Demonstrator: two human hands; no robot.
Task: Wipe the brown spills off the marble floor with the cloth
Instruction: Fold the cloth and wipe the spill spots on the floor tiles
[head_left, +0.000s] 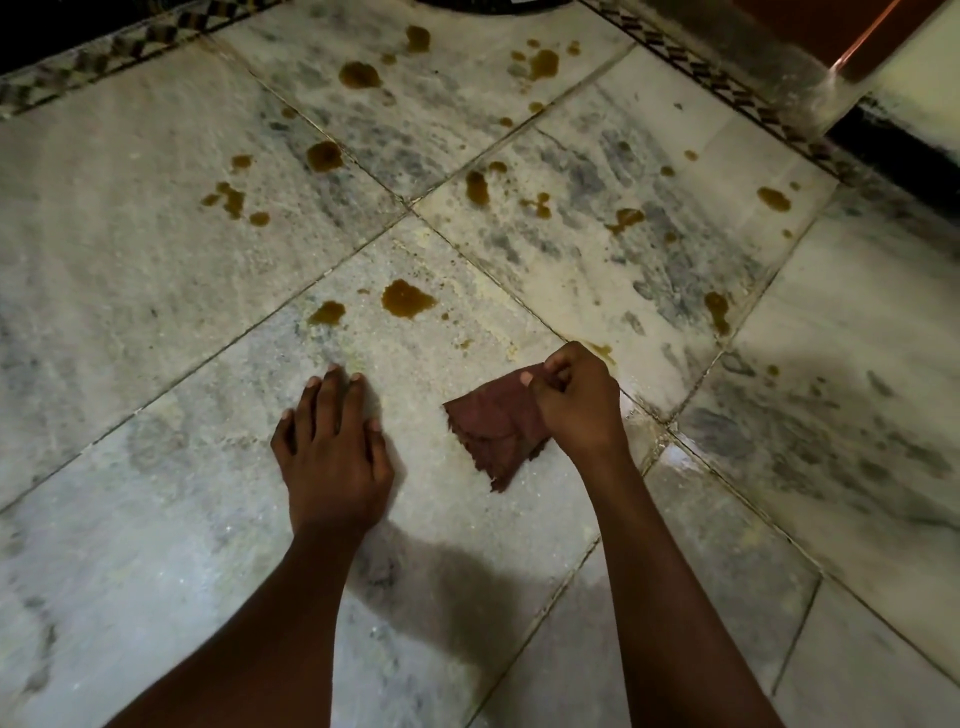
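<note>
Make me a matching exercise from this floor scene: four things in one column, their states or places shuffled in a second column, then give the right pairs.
Things:
1. left hand
2. right hand
3. cloth
4. brown spills

States or places:
A. reddish-brown, pinched at its top edge
B. scattered in blotches over the marble floor, beyond both hands
C. flat on the tile, fingers spread
D. closed in a fist on fabric

Pairs: 1-C, 2-D, 3-A, 4-B

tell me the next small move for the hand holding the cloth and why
Probably slide the right hand forward with the cloth onto the small brown spill just past its knuckles. That spill is nearest, the cloth is already gripped, and many spills farther out remain unwiped.
</note>
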